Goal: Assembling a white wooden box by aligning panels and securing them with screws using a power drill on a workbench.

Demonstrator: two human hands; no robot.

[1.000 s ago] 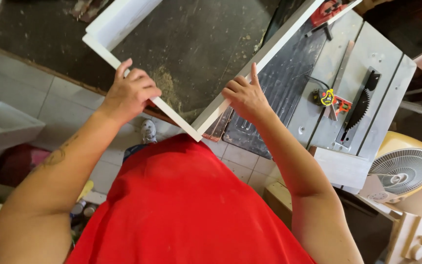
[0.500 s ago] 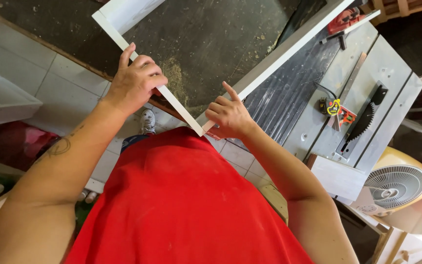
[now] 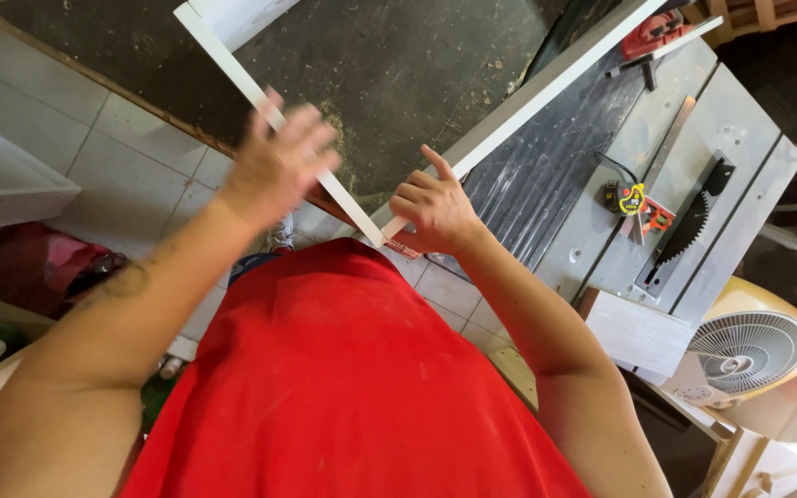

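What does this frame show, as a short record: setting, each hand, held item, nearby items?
setting: workshop, dark dusty workbench beside a table saw
left hand: blurred, open, over the left rail of the white frame
right hand: gripping the frame's near corner
nearby: tape measure, fan, red shirt

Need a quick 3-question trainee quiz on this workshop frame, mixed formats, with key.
1. True or false: the right hand grips the corner of the white frame where its two strips meet.
2. Multiple choice: the left hand is A) clamped on a saw handle, B) open and motion-blurred over the frame's left strip, C) resting on the fan.
3. Fill in: the toothed circular blade sits in the slot of the grey ____.

Key: 1 true; 2 B; 3 table saw. The yellow fan stands beyond the saw's edge, and no hand is near it.
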